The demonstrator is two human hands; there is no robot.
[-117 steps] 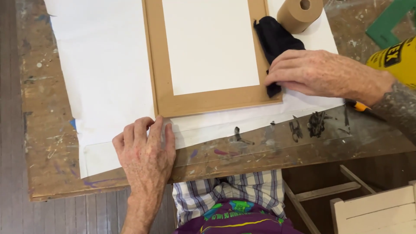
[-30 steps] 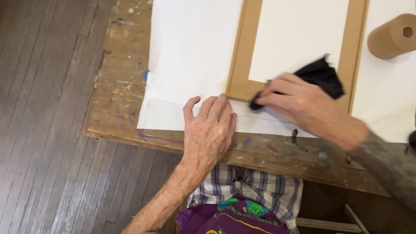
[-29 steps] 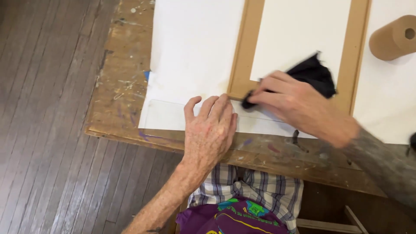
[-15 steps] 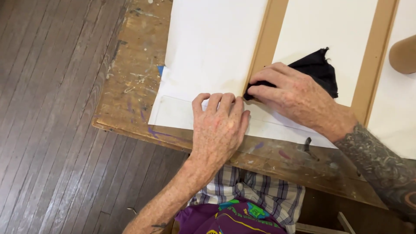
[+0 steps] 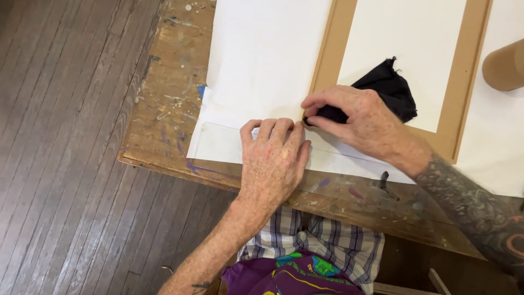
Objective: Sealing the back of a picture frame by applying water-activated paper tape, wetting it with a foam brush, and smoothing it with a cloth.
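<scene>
1. The left hand (image 5: 275, 158) lies flat, fingers spread, pressing the white paper (image 5: 262, 65).
2. The right hand (image 5: 360, 120) pinches a black cloth (image 5: 385, 90) at the brown frame (image 5: 327, 54) corner, just beyond the left fingertips.
3. Since half a second ago, both hands have barely shifted.

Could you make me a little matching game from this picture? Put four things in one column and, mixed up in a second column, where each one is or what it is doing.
Things:
1. left hand
2. right hand
3. black cloth
4. brown roll

Places or states:
A. at the right edge of the view, on the white paper
B. pressed flat on the white paper near the table's front edge
C. bunched on the tan frame's lower left corner
D. gripping the cloth

Pairs: 1-B, 2-D, 3-C, 4-A
</scene>
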